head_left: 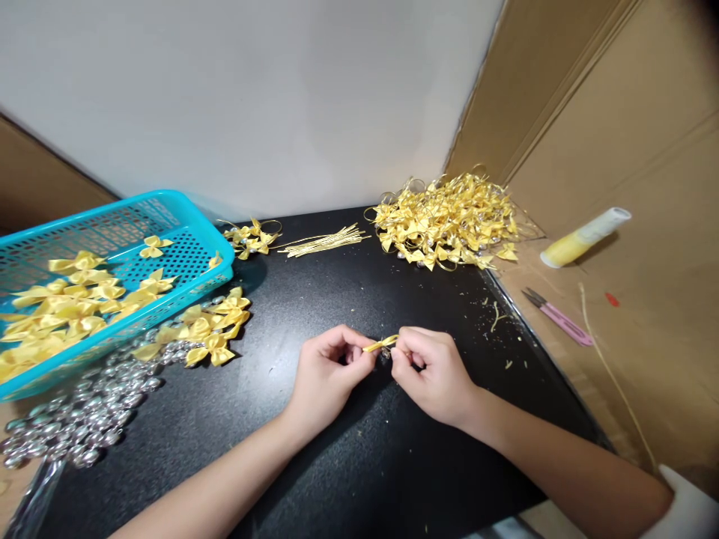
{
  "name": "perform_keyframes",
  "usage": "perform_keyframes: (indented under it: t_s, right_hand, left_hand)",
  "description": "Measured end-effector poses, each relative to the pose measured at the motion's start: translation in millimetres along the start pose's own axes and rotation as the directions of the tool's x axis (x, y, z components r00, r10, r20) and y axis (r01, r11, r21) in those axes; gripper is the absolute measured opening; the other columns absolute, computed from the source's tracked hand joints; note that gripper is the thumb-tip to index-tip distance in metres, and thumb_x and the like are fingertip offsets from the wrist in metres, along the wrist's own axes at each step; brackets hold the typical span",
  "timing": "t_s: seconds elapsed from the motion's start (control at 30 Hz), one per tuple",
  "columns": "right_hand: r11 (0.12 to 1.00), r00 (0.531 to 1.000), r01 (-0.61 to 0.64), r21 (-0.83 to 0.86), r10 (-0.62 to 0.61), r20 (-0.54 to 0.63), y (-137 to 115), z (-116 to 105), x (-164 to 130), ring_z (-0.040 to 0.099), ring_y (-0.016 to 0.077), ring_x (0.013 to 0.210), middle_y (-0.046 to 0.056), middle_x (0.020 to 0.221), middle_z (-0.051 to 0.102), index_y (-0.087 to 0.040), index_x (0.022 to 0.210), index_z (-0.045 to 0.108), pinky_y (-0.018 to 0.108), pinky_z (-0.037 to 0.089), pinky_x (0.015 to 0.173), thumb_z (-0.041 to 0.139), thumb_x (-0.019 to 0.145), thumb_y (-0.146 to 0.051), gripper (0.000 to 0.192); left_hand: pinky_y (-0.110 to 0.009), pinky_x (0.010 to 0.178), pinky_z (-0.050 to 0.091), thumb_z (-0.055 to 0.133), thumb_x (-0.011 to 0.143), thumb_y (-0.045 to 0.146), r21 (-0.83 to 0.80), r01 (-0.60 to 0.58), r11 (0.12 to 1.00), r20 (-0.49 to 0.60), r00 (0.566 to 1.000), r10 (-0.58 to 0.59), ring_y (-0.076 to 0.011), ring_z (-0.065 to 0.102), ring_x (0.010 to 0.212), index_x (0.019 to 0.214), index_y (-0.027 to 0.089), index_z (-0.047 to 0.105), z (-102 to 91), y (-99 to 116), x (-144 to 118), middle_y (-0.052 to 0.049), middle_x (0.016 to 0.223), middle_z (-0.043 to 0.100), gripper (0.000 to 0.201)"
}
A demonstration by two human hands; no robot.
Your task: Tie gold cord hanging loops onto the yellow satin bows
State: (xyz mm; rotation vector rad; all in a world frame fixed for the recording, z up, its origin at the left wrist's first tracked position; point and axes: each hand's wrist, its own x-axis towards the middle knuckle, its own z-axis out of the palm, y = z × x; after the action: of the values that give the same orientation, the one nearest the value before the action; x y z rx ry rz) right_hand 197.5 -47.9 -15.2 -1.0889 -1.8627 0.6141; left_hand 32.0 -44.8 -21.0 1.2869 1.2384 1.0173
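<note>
Pinched between left hand (pixel 329 370) and right hand (pixel 430 374): small yellow satin ribbon bow (pixel 382 344), fingertips of both closed on it, held just above black tabletop (pixel 348 449) near front middle. Beyond that, by size: brown cardboard panels (pixel 629 150) along right side; turquoise perforated plastic basket (pixel 185 217) at left, tilted, holding loose yellow bows; large heap of finished yellow bows with gold loops (pixel 449 221) at far right corner of table; spread of silver beads (pixel 73 419) at front left, below basket; small cluster of yellow bows (pixel 210 329) beside basket; bundle of thin gold cords (pixel 326 241) at back; white-and-yellow tube (pixel 584 238) on cardboard; pink-handled scissors (pixel 559 316) near table edge.
</note>
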Motion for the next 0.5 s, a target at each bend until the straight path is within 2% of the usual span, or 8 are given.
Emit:
perform_keyframes:
  t_s: [0.23,0.5]
  right_hand:
    - [0.999,1.0,0.017,-0.051,-0.018,-0.017,1.2,1.9,-2.6,0.031,0.0074,0.047,-0.006,0.054,0.031,-0.022,0.059,0.026,0.021,0.026,0.046,0.045,0.078,-0.007,0.031]
    - [0.972,0.981,0.177,-0.153,-0.187,-0.052,5.8,8.7,-5.9,0.037,0.0115,0.053,-0.004,0.056,0.036,-0.023,0.063,0.029,0.026,0.033,0.054,0.045,0.081,-0.006,0.029]
  left_hand:
    - [-0.021,0.051,0.041,0.072,0.07,0.022,0.003,-0.001,1.0,-0.006,1.0,0.001,-0.0102,0.053,0.051,0.066,0.015,0.069,0.7,0.2,-0.4,-0.001,0.057,0.065,0.009]
    - [-0.021,0.051,0.04,0.073,0.07,0.024,-0.066,0.058,0.996,0.003,0.998,-0.058,-0.0096,0.052,0.052,0.066,0.015,0.068,3.1,-2.0,-2.8,-0.001,0.057,0.064,0.011]
